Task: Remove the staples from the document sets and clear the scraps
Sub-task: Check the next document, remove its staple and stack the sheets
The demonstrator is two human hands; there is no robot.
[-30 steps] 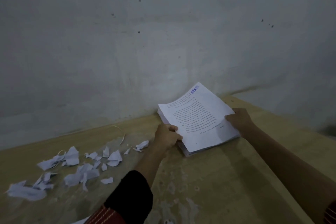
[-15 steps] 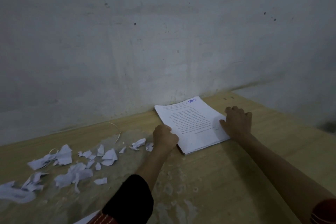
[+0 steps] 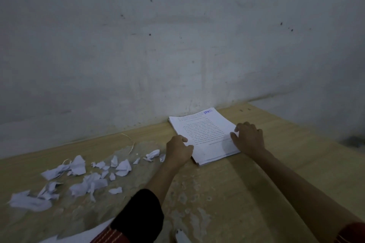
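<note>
Seemingly the stack (image 3: 203,134), flat on the table (image 3: 256,183) by the wall (image 3: 177,45), is being squared: left hand (image 3: 178,151) curls round its edge, right hand (image 3: 249,138) rests spread-fingered on top; next, likely, gathering the scraps (image 3: 88,173) at left.

stack (image 3: 203,134) lay on tabletop (image 3: 237,193), far corner near wall (image 3: 177,45) | scraps (image 3: 83,179) lay left of stack | left hand (image 3: 178,151) at stack's left edge | right hand (image 3: 249,139) on its right edge
</note>
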